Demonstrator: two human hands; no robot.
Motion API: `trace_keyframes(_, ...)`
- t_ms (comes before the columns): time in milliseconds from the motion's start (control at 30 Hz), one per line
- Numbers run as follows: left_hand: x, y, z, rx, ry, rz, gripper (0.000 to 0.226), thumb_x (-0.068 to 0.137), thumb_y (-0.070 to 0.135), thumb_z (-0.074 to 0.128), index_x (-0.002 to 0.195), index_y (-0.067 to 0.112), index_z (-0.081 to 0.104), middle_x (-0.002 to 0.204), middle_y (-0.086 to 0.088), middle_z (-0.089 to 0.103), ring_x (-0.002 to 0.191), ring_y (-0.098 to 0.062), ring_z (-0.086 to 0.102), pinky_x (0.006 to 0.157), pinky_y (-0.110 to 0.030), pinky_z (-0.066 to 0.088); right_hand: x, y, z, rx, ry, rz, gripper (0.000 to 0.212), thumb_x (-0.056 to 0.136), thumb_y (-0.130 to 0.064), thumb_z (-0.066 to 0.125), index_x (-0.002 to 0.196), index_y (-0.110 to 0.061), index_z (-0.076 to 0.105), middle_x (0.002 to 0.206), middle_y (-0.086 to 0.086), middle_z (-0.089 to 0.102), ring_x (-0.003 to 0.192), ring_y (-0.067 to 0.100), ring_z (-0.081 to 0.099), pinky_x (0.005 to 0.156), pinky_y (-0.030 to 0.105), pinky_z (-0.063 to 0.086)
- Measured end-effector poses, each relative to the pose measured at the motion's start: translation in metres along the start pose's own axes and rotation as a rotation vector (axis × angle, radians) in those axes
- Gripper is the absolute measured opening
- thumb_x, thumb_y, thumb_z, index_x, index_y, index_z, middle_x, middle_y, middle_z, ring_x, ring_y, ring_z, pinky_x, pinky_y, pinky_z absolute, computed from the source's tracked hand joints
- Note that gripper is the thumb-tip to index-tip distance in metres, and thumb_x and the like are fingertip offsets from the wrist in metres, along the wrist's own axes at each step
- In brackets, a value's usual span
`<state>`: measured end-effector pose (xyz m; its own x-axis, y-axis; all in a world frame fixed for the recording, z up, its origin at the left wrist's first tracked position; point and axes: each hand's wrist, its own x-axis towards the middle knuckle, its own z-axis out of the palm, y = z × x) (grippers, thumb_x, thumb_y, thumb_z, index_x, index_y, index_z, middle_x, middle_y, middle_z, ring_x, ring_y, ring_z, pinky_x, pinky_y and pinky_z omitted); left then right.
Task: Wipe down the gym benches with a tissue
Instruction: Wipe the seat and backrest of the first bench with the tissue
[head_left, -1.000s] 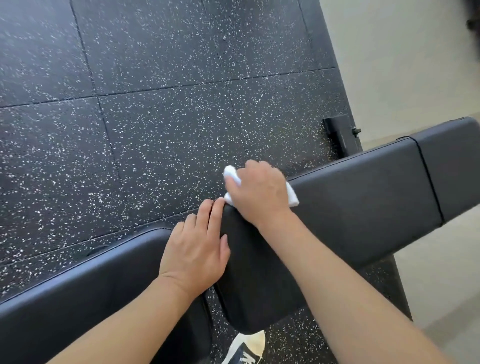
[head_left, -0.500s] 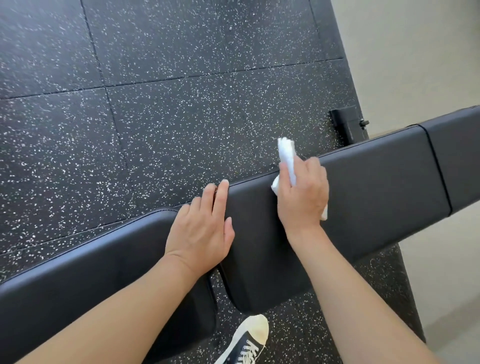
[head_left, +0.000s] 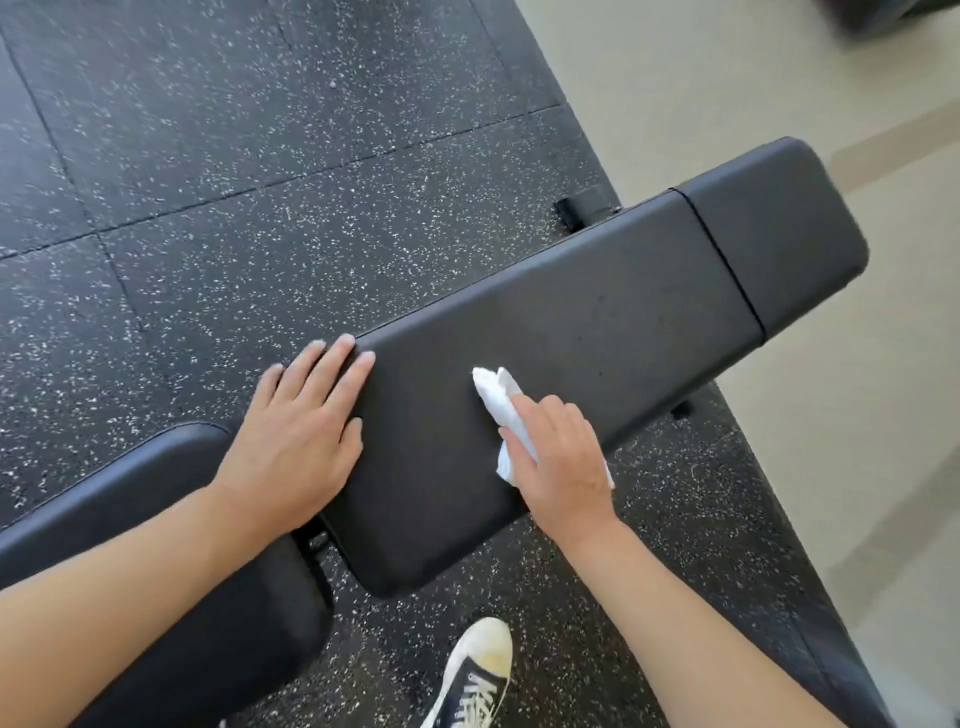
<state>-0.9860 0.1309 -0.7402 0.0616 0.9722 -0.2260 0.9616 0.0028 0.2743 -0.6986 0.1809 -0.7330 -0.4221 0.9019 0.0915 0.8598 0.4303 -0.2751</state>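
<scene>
Left hand (head_left: 296, 441) flat, fingers straight, bracing the bench (head_left: 597, 332) end. To its right, right hand (head_left: 563, 457) grips the tissue (head_left: 501, 402) against the pad. Wiping under way; next stroke should probably cover the unwiped pad beyond the right hand.

The right hand (head_left: 563, 460) pinches a crumpled white tissue (head_left: 498, 402) against the black padded counter (head_left: 597, 332), the tissue poking out toward 11 o'clock. At 9 o'clock of it, the left hand (head_left: 296, 436) rests flat on the pad's end, and a sneaker (head_left: 475, 675) stands on the speckled floor (head_left: 234, 156) at 6 o'clock.
</scene>
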Motion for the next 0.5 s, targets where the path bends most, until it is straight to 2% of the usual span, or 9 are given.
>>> trace_keyframes(67, 0.018, 0.025, -0.002, -0.013, -0.019, 0.003, 0.069, 0.1, 0.042, 0.032, 0.163, 0.012, 0.035, 0.171, -0.014, 0.029, 0.155, -0.042, 0.028, 0.122, -0.064, 0.027, -0.021, 0.026, -0.012, 0.026, -0.027, 0.089, 0.047, 0.104, -0.035, 0.049, 0.148, -0.019, 0.054, 0.087, 0.0, 0.048, 0.075, 0.024, 0.044, 0.071, 0.041, 0.046)
trace_keyframes(133, 0.04, 0.05, 0.001, 0.011, -0.011, 0.002, 0.068, 0.103, 0.042, 0.032, 0.164, 0.013, 0.031, 0.172, -0.015, 0.025, 0.156, -0.043, 0.024, 0.124, -0.064, 0.022, -0.036, 0.043, -0.018, 0.055, -0.036, 0.15, 0.045, 0.103, -0.037, 0.048, 0.146, -0.022, 0.053, 0.088, -0.001, 0.047, 0.077, 0.023, 0.043, 0.072, 0.044, 0.047)
trace_keyframes(233, 0.076, 0.086, 0.008, -0.026, 0.052, -0.163, 0.062, 0.108, 0.039, 0.038, 0.164, 0.017, 0.028, 0.171, -0.009, 0.028, 0.155, -0.036, 0.026, 0.123, -0.065, 0.019, -0.041, 0.059, -0.022, 0.034, -0.032, 0.141, 0.044, 0.104, -0.036, 0.048, 0.145, -0.022, 0.052, 0.088, -0.002, 0.046, 0.077, 0.022, 0.042, 0.071, 0.041, 0.045)
trace_keyframes(333, 0.106, 0.107, 0.013, -0.123, 0.134, -0.397, 0.055, 0.107, 0.04, 0.035, 0.158, 0.019, 0.038, 0.159, -0.007, 0.047, 0.143, -0.035, 0.041, 0.121, -0.059, 0.024, -0.036, 0.067, -0.02, 0.038, -0.004, 0.094, 0.038, 0.104, -0.035, 0.049, 0.139, -0.023, 0.053, 0.088, -0.003, 0.046, 0.076, 0.022, 0.041, 0.07, 0.042, 0.045)
trace_keyframes(400, 0.114, 0.111, 0.017, -0.107, 0.192, -0.457, 0.052, 0.106, 0.04, 0.033, 0.151, 0.019, 0.047, 0.147, -0.009, 0.057, 0.132, -0.037, 0.049, 0.117, -0.056, 0.03, -0.031, 0.07, -0.019, 0.055, 0.026, 0.071, 0.036, 0.103, -0.033, 0.052, 0.137, -0.023, 0.052, 0.087, -0.001, 0.046, 0.075, 0.023, 0.042, 0.068, 0.041, 0.044)
trace_keyframes(500, 0.116, 0.113, 0.023, -0.073, 0.24, -0.478, 0.052, 0.103, 0.041, 0.031, 0.146, 0.019, 0.051, 0.141, -0.012, 0.06, 0.127, -0.038, 0.051, 0.111, -0.054, 0.032, -0.021, 0.073, -0.014, 0.022, 0.073, 0.039, 0.028, 0.097, -0.022, 0.065, 0.123, -0.013, 0.067, 0.083, 0.004, 0.049, 0.07, 0.027, 0.044, 0.06, 0.045, 0.044)
